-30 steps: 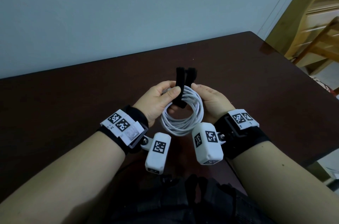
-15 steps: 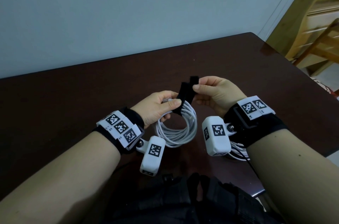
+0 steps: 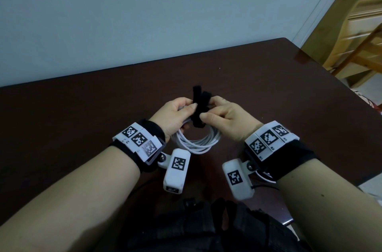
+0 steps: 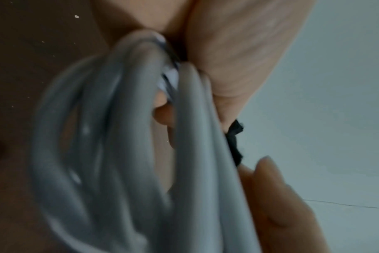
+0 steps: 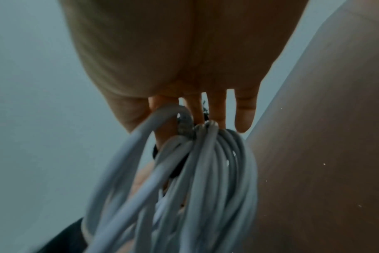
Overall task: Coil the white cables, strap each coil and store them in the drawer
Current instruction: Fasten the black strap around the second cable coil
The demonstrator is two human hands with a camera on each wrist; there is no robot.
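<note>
A coiled white cable [image 3: 198,144] hangs above the dark table, held up between both hands. My left hand [image 3: 178,114] grips the top of the coil [image 4: 123,137], thumb pressed toward a black strap [image 3: 199,107]. That strap wraps the coil's top, and its two loose ends stick upward. My right hand [image 3: 220,116] pinches the strap from the right with thumb and fingers. In the right wrist view the coil [image 5: 206,171] dangles below the fingers [image 5: 218,109] and only a bit of black strap [image 5: 180,167] shows behind the strands. The left wrist view shows a sliver of strap [image 4: 235,140].
The dark brown table [image 3: 82,117] stretches out under my hands. A pale wall rises behind it. Light wooden furniture [image 3: 355,24] stands at the far right past the table's corner. Dark clothing [image 3: 196,229] fills the bottom of the head view.
My right hand came back down and in against the coil, and now pinches the strap lower. The strap ends stand more upright, and both hands sit closer together.
</note>
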